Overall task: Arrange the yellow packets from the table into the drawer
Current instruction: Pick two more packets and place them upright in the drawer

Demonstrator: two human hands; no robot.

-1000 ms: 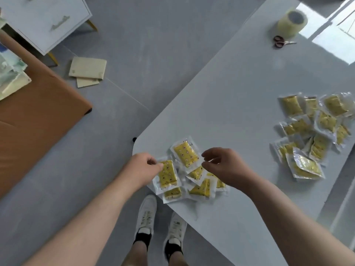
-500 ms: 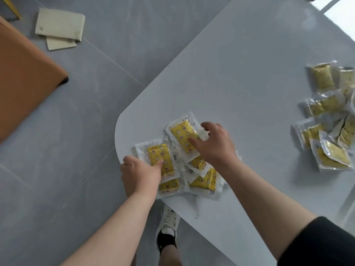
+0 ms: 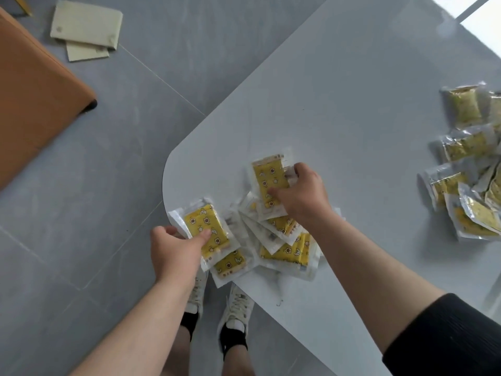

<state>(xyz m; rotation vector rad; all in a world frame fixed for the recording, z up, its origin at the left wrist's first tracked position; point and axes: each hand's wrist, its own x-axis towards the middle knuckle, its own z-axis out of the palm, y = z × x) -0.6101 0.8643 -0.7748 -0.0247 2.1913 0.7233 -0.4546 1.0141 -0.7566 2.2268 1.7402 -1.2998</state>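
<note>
Several yellow packets in clear wrappers lie in a loose heap [image 3: 284, 248] at the near corner of the pale grey table [image 3: 339, 109]. My left hand [image 3: 173, 251] pinches one yellow packet [image 3: 206, 226] at the table's edge, thumb on top. My right hand [image 3: 301, 195] grips another yellow packet [image 3: 268, 180] at the heap's far side, thumb across its face. A second group of yellow packets [image 3: 466, 169] lies at the table's right side. No drawer is in view.
An orange-brown furniture top [image 3: 32, 85] fills the left edge. Two beige pads [image 3: 85, 28] lie on the grey floor beyond it. My feet in white shoes [image 3: 233, 308] stand just under the table's rounded corner.
Both hands have come down onto the heap and taken hold of a packet each. The right hand's packet has turned and lifted towards the far side. The view has tilted down.
</note>
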